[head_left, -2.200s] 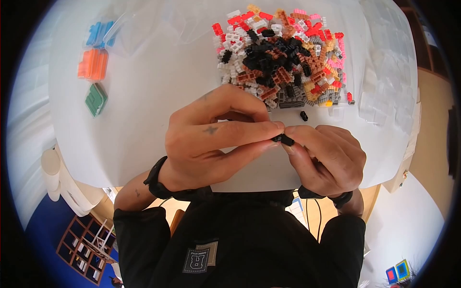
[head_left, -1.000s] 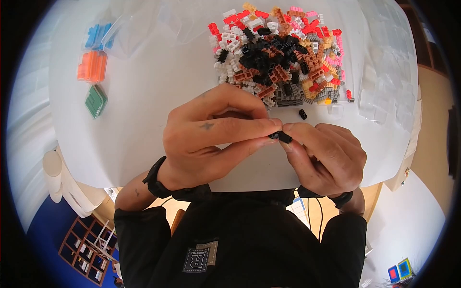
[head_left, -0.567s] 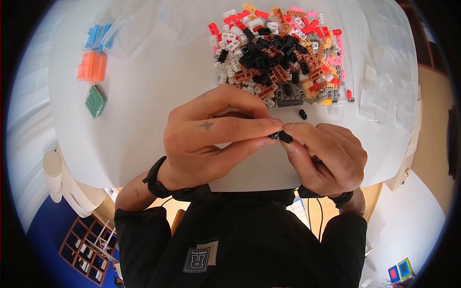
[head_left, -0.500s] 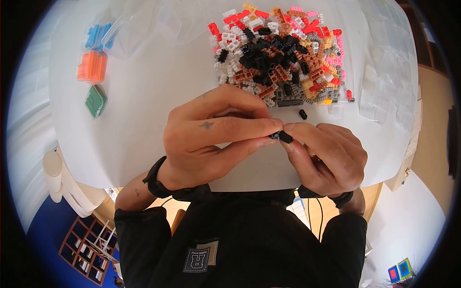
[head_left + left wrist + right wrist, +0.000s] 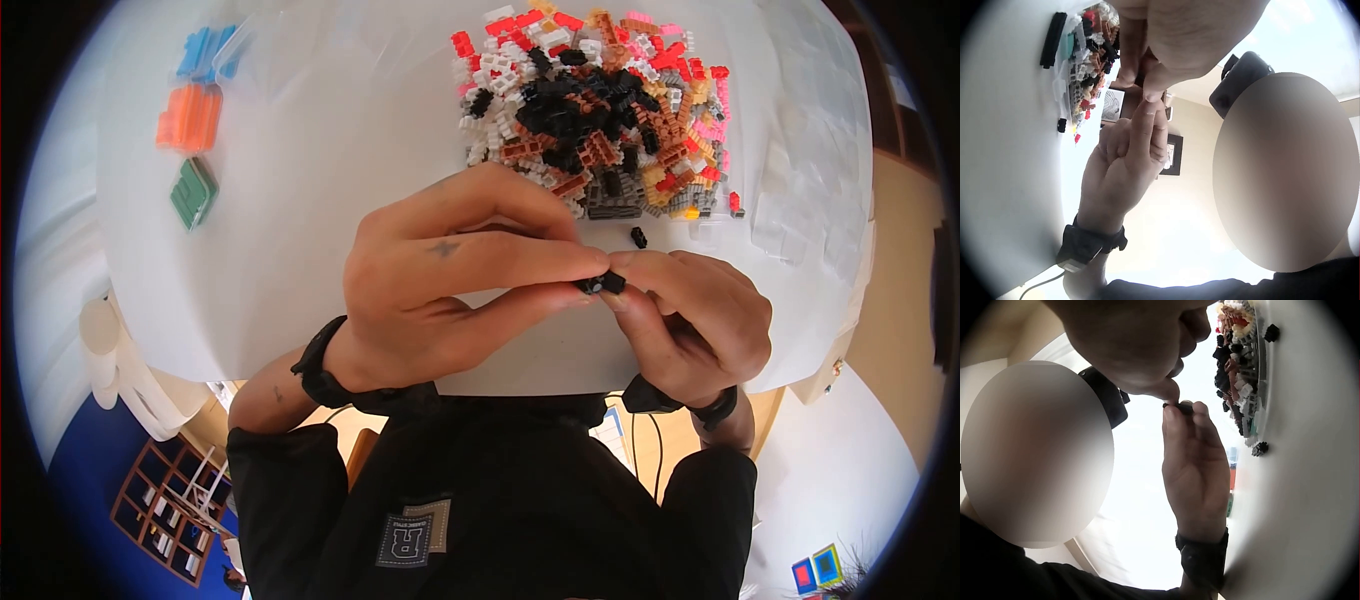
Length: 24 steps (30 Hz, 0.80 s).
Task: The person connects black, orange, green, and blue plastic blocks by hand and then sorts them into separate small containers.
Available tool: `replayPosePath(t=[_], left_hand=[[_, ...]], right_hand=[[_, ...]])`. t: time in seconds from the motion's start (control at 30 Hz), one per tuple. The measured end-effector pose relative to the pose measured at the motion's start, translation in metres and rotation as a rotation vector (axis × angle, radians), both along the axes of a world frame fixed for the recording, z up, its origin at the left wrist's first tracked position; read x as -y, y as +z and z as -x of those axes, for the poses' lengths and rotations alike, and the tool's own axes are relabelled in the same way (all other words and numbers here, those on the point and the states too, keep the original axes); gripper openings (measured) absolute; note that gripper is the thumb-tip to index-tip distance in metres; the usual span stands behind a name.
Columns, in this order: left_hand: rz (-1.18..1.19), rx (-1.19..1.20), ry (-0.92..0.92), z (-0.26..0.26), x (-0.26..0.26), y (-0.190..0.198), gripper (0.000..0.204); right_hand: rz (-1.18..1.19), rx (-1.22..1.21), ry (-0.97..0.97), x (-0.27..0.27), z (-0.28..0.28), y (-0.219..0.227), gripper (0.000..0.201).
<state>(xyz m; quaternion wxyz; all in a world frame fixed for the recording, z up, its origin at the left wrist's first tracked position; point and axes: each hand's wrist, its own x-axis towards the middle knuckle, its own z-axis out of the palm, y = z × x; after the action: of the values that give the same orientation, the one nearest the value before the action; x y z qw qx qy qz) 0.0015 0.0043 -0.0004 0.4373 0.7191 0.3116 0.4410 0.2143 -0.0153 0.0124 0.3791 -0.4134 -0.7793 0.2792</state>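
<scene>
Small black toy building bricks (image 5: 613, 283) are held between my two hands in the head view, over the near part of the table. My left hand (image 5: 450, 270) pinches the left end between thumb and index finger. From the right, my right hand (image 5: 700, 315) pinches the other end with thumb and index finger. The fingertips of both hands meet there and hide much of the bricks. In the right wrist view a dark brick (image 5: 1180, 407) shows at the left hand's fingertips. Just beyond the hands, a single black brick (image 5: 639, 237) lies on the table.
A large heap of mixed bricks (image 5: 580, 110) fills the far middle of the white table (image 5: 290, 200). Blue (image 5: 205, 52), orange (image 5: 190, 117) and green (image 5: 193, 193) pieces stand at the left. Clear plastic containers (image 5: 800, 200) lie at the right.
The head view has shifted a little, so hands and heap appear slightly further right. Both hands keep their pinch on the black bricks, which look slightly turned.
</scene>
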Motion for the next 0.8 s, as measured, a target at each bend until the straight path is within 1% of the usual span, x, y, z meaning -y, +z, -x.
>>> replayPosePath(t=[0.03, 0.07, 0.13, 0.17, 0.23, 0.27, 0.33, 0.37, 0.43, 0.67, 0.73, 0.8], left_hand=[[-0.004, 0.018, -0.004, 0.0, 0.0, 0.0, 0.029], [-0.001, 0.022, 0.003, 0.0, 0.001, 0.0, 0.029], [0.04, 0.072, 0.028, -0.001, 0.0, -0.001, 0.029], [0.04, 0.084, 0.037, -0.001, 0.0, -0.002, 0.029], [0.083, 0.135, -0.005, -0.003, -0.001, -0.006, 0.027], [0.083, 0.152, 0.007, -0.005, 0.0, -0.008, 0.027], [0.13, 0.172, -0.019, -0.01, 0.0, -0.011, 0.025], [0.127, 0.182, -0.009, -0.012, 0.0, -0.012, 0.025], [0.196, 0.217, -0.009, -0.015, 0.001, -0.013, 0.025], [0.201, 0.254, -0.008, -0.018, -0.001, -0.014, 0.026], [0.227, 0.283, -0.003, -0.018, -0.001, -0.015, 0.026], [0.234, 0.293, -0.014, -0.018, -0.002, -0.016, 0.025]], right_hand=[[-0.008, -0.053, -0.04, 0.0, 0.003, -0.002, 0.025], [-0.005, -0.049, -0.033, 0.0, 0.003, -0.002, 0.025], [0.064, -0.125, -0.054, 0.0, 0.005, -0.001, 0.025], [0.065, -0.113, -0.044, 0.0, 0.005, -0.001, 0.025], [0.114, -0.211, -0.065, -0.001, 0.004, -0.001, 0.025], [0.115, -0.194, -0.053, -0.001, 0.001, -0.001, 0.025], [0.227, -0.248, -0.05, -0.001, -0.002, 0.001, 0.024], [0.227, -0.237, -0.04, -0.002, -0.003, -0.001, 0.024], [0.246, -0.257, -0.028, -0.002, -0.005, -0.006, 0.024], [0.231, -0.204, -0.057, 0.0, -0.008, -0.01, 0.027], [0.153, -0.149, -0.061, -0.001, -0.004, -0.009, 0.027], [0.128, -0.12, -0.075, 0.0, -0.001, -0.009, 0.027]])
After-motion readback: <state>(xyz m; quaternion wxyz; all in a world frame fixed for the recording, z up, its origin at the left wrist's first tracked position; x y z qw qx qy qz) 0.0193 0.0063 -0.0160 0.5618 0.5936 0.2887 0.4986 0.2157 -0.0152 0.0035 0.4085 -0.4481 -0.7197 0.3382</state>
